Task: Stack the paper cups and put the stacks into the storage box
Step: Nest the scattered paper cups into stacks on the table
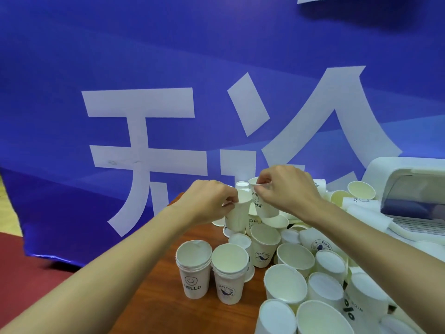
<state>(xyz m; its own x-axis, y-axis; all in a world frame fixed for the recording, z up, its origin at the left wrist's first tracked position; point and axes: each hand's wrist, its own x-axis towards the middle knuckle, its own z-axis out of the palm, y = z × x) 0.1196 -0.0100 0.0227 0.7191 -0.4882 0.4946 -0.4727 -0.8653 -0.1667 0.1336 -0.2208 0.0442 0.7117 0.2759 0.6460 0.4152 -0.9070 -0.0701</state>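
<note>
My left hand (209, 201) pinches the rim of a plain white paper cup (237, 218) held above the table. My right hand (286, 189) pinches the rim of a second white cup (263, 206) with a printed frog, tilted and raised just right of the first. Two upright stacks stand near the front: a "HELLO" smiley stack (193, 271) and a whale-print stack (228, 276). Several loose cups (296, 259) lie heaped to the right. A white storage box (414, 189) with a translucent lid sits at the far right.
The brown wooden table (163, 302) has bare surface left of the stacks. A blue banner with big white characters (144, 131) hangs close behind the table. Red floor (14, 261) shows at the lower left.
</note>
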